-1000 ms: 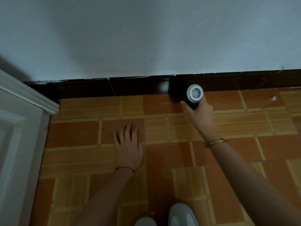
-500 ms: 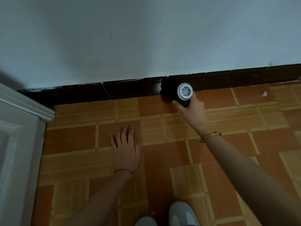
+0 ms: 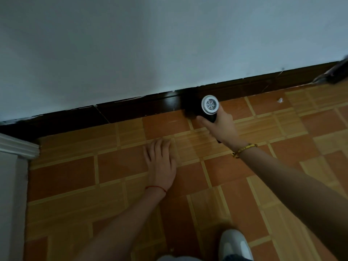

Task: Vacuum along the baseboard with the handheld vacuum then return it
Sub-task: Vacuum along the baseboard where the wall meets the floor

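A black handheld vacuum (image 3: pixel 208 108) with a round silver vented rear cap points at the dark baseboard (image 3: pixel 143 108), its nozzle end against the board and hard to make out in the dark. My right hand (image 3: pixel 221 127) is wrapped around the vacuum's body from below. My left hand (image 3: pixel 161 162) lies flat on the tiled floor, fingers spread toward the wall, holding nothing. The baseboard runs along the foot of a pale wall, from left to right across the view.
A white door frame (image 3: pixel 17 147) stands at the left edge. A small white scrap (image 3: pixel 280 100) lies on the orange and tan tiles near the baseboard at right. A dark object (image 3: pixel 337 74) sits in the far right corner. A white shoe (image 3: pixel 235 243) shows at the bottom.
The vacuum and my right hand have slid left along the baseboard. The view has tilted and shifted, bringing the right corner into sight. My left hand stays flat on the floor.
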`<state>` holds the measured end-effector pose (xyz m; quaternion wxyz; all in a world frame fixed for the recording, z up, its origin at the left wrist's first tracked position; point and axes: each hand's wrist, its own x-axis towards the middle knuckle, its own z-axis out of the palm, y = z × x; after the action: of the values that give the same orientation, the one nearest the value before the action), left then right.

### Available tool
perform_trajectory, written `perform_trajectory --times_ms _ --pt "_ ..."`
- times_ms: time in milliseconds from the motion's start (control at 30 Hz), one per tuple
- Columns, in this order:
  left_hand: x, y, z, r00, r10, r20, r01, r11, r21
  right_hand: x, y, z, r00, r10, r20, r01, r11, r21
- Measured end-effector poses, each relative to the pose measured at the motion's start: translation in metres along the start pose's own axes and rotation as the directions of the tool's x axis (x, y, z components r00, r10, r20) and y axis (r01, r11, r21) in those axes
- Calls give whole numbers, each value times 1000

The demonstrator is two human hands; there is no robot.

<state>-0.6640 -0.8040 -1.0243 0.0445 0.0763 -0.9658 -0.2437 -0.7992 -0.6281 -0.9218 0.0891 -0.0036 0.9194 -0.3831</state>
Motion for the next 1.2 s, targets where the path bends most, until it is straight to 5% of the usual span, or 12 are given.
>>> perform_trajectory --times_ms 233,500,733,1033,1200 --pt "12 32 19 994 12 112 -21 997 77 1 14 -30 992 48 -119 -63 991 -121" --pt "10 38 32 997 4 72 -18 979 201 12 25 -29 999 -40 -7 40 998 -39" --pt "9 40 33 1000 11 16 -14 981 192 17 53 -44 982 14 -189 -14 1000 -1" --pt "11 41 36 999 25 -23 -20 980 199 28 68 -55 996 -51 -72 55 997 57" --pt "9 46 35 1000 3 8 -5 967 254 31 86 -72 987 -16 -160 29 997 77"
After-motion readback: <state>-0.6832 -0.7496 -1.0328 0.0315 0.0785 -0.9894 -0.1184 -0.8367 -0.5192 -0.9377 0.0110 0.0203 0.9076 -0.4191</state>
